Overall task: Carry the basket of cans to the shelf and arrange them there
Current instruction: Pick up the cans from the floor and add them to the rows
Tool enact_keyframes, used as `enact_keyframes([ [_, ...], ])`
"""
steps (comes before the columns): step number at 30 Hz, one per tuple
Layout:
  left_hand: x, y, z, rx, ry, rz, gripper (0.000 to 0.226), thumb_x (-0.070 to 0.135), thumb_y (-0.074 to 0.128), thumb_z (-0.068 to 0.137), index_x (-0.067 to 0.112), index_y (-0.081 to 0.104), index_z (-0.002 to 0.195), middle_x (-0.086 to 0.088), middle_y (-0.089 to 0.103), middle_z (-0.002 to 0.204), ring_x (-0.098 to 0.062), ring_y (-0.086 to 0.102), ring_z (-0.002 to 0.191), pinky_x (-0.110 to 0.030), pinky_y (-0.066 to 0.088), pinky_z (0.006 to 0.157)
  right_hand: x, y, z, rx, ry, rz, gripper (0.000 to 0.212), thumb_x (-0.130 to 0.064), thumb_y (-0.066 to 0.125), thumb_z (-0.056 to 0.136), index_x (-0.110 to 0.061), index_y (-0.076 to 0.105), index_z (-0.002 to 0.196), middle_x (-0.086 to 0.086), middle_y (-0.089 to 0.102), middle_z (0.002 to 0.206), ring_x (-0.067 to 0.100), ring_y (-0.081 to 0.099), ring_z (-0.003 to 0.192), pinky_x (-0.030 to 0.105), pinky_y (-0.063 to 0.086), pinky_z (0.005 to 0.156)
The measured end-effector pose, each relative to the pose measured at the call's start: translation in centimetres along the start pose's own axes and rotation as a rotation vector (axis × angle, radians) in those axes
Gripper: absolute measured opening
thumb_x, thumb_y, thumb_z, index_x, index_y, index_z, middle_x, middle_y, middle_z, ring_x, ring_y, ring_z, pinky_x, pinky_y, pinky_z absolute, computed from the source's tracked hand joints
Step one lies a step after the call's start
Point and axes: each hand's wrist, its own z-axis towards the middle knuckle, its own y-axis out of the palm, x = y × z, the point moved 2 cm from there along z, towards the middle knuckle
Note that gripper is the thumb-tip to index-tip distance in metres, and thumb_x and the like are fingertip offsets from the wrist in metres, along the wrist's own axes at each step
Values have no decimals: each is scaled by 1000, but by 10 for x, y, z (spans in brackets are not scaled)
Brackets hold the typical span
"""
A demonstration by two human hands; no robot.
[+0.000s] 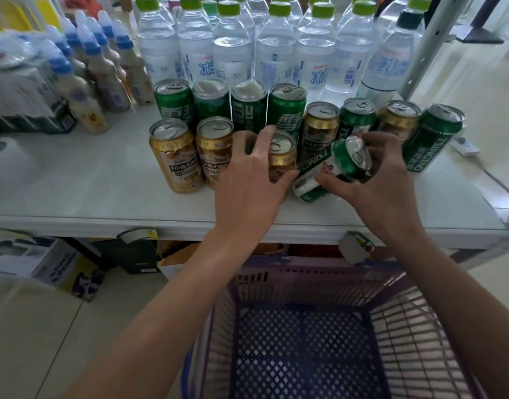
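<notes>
Pale glossy tiled floor [477,96] in soft daylight.

White shelf [89,191]. Each gold can [175,156] bears a cream band with dark lettering; green cans [174,100] carry white lettering; the green-and-white can [333,168] shows a red mark. Clear water bottles [231,47]: lime-green caps, blue print. Beige bottles [103,70]: blue caps. Purple basket [391,312], dark-blue lattice floor.
</notes>
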Motion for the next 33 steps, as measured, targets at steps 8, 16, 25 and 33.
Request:
enact_keyframes([
  [8,-27,3,-13,-70,-97,57,78,70,66,81,13,45,131,-8,68,111,-33,68,98,-31,41,63,21,4,-8,-58,97,27,80,-51,95,55,-34,55,123,-22,67,107,-5,68,92,32,61,84],
  [16,-32,5,-16,-106,-60,-16,69,51,71,88,6,51,136,-14,71,109,-34,68,96,-37,50,70,-2,14,0,88,13,171,88,-48,96,55,-33,46,126,-9,66,114,3,67,101,31,59,86],
  [25,-28,8,-18,-69,-80,128,69,70,63,83,10,51,115,-12,63,105,-36,66,87,-41,52,60,10,35,-9,23,34,170,77,-60,88,63,-25,58,125,-17,68,114,-2,64,108,36,58,92],
  [33,-40,15,-21,-117,-25,-67,47,50,67,93,15,52,66,5,50,56,-16,52,53,-31,39,53,25,39,-10,-77,84,249,75,-60,92,55,-26,61,114,-12,72,110,3,68,108,35,60,88],
])
